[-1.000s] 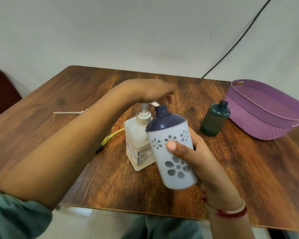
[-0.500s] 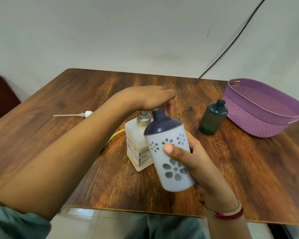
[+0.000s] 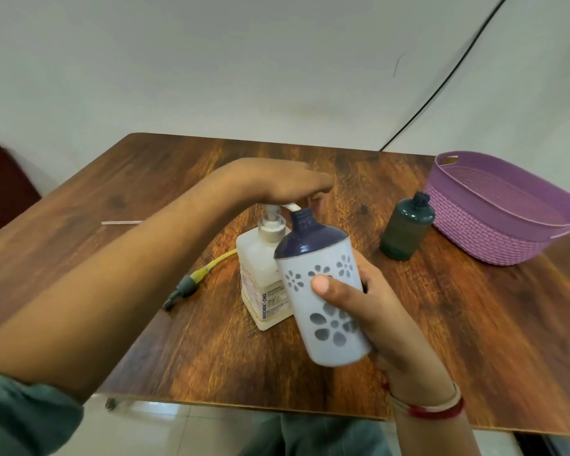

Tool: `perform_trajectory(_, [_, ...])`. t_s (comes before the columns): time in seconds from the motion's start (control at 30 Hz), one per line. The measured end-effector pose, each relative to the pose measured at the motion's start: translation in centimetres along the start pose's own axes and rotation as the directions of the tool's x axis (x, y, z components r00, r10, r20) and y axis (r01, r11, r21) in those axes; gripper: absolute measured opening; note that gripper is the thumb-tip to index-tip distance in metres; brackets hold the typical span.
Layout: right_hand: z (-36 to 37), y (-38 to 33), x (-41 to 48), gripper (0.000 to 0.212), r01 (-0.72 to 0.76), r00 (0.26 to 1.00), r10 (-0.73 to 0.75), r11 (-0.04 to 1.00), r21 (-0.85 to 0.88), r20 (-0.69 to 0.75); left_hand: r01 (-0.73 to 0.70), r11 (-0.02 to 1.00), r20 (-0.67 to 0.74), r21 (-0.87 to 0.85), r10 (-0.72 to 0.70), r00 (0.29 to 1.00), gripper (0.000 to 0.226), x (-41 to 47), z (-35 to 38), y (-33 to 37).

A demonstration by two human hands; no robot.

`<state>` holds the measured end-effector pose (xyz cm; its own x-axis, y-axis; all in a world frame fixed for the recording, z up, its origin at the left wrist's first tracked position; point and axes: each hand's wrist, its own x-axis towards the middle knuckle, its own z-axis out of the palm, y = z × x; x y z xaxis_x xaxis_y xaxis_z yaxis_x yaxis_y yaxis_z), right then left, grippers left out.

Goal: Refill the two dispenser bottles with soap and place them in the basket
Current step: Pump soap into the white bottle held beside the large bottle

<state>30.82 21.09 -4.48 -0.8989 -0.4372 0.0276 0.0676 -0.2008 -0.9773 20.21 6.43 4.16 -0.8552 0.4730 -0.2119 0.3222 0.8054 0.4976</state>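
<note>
Wood-grain table (image 3: 474, 340) underneath, seen from the head camera. Gripping the flowered dispenser bottle (image 3: 323, 291) in the right hand (image 3: 375, 311), thumb lying across its front, fingers curling round behind. Holding it off the table, tilted, its dark open neck right at the spout. Pressing the left hand (image 3: 277, 184) flat, fingers straight, on the pump head of the soap pump bottle (image 3: 260, 274), itself standing upright just behind the held bottle. Showing, further right, the green dispenser bottle (image 3: 407, 230) upright and uncapped on the wood, just beside the purple basket (image 3: 494, 238), outside it. Showing, left, a thin white tube (image 3: 122, 222) and a yellow-tubed pump (image 3: 208, 268), both lying flat, apart from either hand.
</note>
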Motion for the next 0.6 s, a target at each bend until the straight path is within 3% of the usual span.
perform_trajectory(0.13, [-0.1, -0.3, 0.1, 0.037, 0.015, 1.0, -0.015, 1.0, 0.003, 0.026, -0.027, 0.999, -0.148, 0.025, 0.031, 0.989, 0.041, 0.1, 0.1, -0.2])
perform_trajectory(0.27, [-0.2, 0.1, 0.1, 0.042, -0.004, 1.0, 0.004, 1.0, 0.001, 0.02, 0.027, 0.999, -0.059, -0.042, -0.029, 0.998, 0.044, 0.1, 0.8, -0.5])
perform_trajectory(0.37, [-0.2, -0.1, 0.2, 0.042, 0.001, 1.0, -0.001, 1.0, 0.009, 0.012, 0.036, 0.997, -0.037, 0.066, -0.033, 0.999, 0.043, 0.0, 0.1, -0.1])
perform_trajectory(0.47, [-0.1, -0.6, 0.4, 0.041, 0.022, 0.999, -0.023, 1.0, 0.004, 0.037, 0.032, 0.983, -0.125, 0.178, -0.009, 0.992, 0.041, 0.2, -0.3, 0.1])
perform_trajectory(0.6, [0.0, -0.2, 0.3, 0.038, 0.013, 0.999, -0.013, 1.0, -0.002, 0.042, 0.011, 1.0, -0.071, -0.013, -0.012, 0.997, 0.04, 0.4, 0.7, -0.5])
